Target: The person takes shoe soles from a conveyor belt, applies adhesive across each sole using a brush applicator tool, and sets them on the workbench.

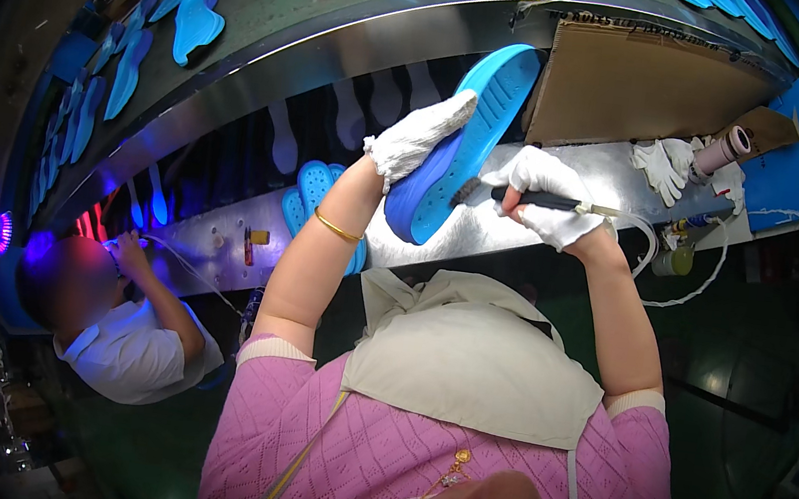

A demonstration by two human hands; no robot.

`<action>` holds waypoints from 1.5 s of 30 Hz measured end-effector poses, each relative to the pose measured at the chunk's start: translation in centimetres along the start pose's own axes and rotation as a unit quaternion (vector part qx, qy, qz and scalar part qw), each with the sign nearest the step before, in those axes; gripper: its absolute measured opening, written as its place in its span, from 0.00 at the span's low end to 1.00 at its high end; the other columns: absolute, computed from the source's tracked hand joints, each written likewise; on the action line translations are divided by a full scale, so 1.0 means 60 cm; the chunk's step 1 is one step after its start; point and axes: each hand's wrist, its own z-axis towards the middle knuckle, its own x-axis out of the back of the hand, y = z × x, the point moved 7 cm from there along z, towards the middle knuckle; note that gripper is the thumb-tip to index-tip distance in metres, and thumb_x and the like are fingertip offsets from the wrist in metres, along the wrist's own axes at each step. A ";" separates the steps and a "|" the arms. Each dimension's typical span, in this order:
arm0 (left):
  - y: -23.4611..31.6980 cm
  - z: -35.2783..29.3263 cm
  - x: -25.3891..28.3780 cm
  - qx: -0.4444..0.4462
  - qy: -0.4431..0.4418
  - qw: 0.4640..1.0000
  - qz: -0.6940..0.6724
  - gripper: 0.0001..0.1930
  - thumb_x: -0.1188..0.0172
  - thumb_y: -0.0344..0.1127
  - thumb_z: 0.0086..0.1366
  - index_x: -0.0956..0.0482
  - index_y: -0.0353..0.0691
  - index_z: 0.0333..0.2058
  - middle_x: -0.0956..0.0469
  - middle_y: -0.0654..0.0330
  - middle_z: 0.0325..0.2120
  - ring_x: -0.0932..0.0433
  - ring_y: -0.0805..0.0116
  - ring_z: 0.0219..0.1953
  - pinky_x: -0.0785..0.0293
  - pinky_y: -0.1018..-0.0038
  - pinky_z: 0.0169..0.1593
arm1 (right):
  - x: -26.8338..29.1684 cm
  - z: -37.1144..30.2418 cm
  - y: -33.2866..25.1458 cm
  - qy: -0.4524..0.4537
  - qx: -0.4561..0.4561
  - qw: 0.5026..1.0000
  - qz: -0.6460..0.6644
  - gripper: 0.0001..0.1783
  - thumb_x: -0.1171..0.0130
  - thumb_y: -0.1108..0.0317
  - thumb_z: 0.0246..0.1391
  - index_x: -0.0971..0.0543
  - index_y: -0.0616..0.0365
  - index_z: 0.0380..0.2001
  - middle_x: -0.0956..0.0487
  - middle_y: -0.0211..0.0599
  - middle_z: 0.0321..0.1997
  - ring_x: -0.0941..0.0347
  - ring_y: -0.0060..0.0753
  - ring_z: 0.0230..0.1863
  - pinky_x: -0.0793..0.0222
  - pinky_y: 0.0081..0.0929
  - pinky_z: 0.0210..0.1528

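Left hand (419, 141), in a white glove, grasps the blue sole (490, 110) by its left side; some of its fingers are hidden behind the piece, so how far they wrap round cannot be told. The sole is held up over the metal bench (208, 250), slanted, its far end leaning right and its holed face turned toward the right hand (553, 194). That hand, gloved too, is closed round the handle of a brush (465, 194), bristles pointing left at the sole's near right edge. Whether they touch it or stop just short is not clear. A pale hose (640, 226) runs off to the right from the handle's end.

For good brushwork here, I would judge, the left grip should be firm but well back from the edge being worked, so glove fabric does not drag on the surface. Light, even strokes along the rim would suit better than pressing, which could splay the bristles or tip the sole. The hose wants slack, clear of the spare gloves (664, 168) at the right. More blue soles (312, 183) lie left of the left forearm, near enough for an elbow to nudge.
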 end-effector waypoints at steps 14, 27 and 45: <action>-0.131 -0.038 0.027 0.035 -0.162 0.845 -0.508 0.36 0.51 0.63 0.62 0.31 0.33 0.54 0.22 0.49 0.42 0.22 0.49 0.42 0.29 0.48 0.54 | 0.012 -0.063 0.047 0.176 -0.160 0.941 0.241 0.12 0.34 0.78 0.48 0.24 0.59 0.35 0.19 0.36 0.32 0.22 0.21 0.33 0.27 0.16 0.35; -0.133 -0.033 -0.079 -0.058 -0.077 0.902 -0.421 0.42 0.54 0.69 0.60 0.39 0.39 0.59 0.28 0.51 0.49 0.25 0.59 0.48 0.24 0.64 0.52 | -0.014 -0.030 -0.046 0.203 0.076 0.976 0.036 0.12 0.40 0.86 0.46 0.27 0.59 0.32 0.25 0.32 0.28 0.26 0.20 0.27 0.29 0.17 0.30; -0.090 -0.007 -0.016 -0.149 -0.067 0.887 -0.431 0.47 0.59 0.74 0.59 0.41 0.36 0.62 0.33 0.45 0.56 0.32 0.45 0.57 0.37 0.51 0.61 | -0.057 -0.047 -0.033 0.124 -0.010 0.991 0.048 0.12 0.35 0.77 0.43 0.22 0.56 0.33 0.22 0.37 0.30 0.24 0.34 0.29 0.28 0.25 0.34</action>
